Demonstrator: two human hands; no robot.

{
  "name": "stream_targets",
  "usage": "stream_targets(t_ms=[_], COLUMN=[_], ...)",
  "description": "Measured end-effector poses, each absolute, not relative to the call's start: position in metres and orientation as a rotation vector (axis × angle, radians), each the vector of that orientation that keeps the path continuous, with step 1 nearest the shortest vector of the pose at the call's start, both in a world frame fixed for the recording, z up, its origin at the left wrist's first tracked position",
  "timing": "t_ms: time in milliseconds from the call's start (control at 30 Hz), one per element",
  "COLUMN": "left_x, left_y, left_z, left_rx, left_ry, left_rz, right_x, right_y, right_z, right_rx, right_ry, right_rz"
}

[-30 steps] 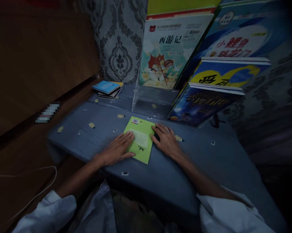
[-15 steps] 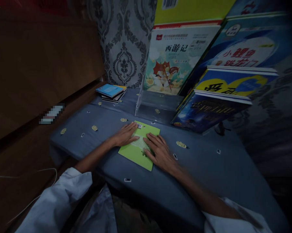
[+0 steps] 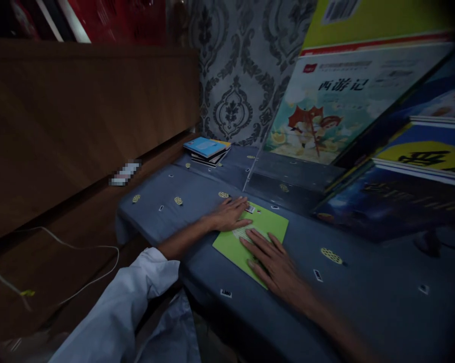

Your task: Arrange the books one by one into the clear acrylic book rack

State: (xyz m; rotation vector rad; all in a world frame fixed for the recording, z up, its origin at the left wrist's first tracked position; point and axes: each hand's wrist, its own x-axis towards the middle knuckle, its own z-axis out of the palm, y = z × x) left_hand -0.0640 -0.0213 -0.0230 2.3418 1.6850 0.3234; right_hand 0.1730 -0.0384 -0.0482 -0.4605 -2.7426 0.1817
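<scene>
A thin green book (image 3: 274, 219) lies flat on the table, a small barcode label near its far edge. My left hand (image 3: 230, 214) rests on the book's far left part, fingers stretched out. Across the near right part of the cover lies my right hand (image 3: 274, 262), palm down with its fingers spread. Both hands are open and hide some of the printed text between them. Just behind the book stands a clear display rack (image 3: 283, 176) holding picture books, among them a pale one with a red umbrella figure (image 3: 314, 121).
A small stack of books (image 3: 206, 148) sits at the table's far left corner. Dark blue books (image 3: 386, 201) fill the rack's right side. The tablecloth (image 3: 159, 186) is blue-grey with pineapple prints. Left of the table are a wooden cabinet (image 3: 91, 101) and a white cable (image 3: 79, 247).
The view has turned left, so everything sits further right in the picture. My right hand has slid toward the middle and near edge of the green book. The left hand stays on it.
</scene>
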Motion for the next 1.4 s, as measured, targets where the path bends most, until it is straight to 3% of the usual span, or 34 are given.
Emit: stream_targets(t_ms=[433, 733, 967, 1400], left_x=[-0.074, -0.071, -0.067, -0.063], left_y=[-0.007, -0.008, -0.018, -0.032], left_z=[-0.023, -0.029, -0.029, -0.023], left_rx=[2.266, 2.308, 2.318, 2.476], left_ry=[1.618, 1.660, 1.728, 1.724], left_rz=[0.684, 0.611, 0.420, 0.462], right_x=[0.119, 0.131, 0.155, 0.191], right_y=[-0.005, 0.037, 0.014, -0.051], right_z=[-0.042, -0.065, -0.078, -0.056], right_rx=[-0.419, -0.717, -0.797, -0.604], right_ry=[-2.795, -2.633, -2.601, -2.742], right_rz=[0.153, 0.003, -0.073, 0.024])
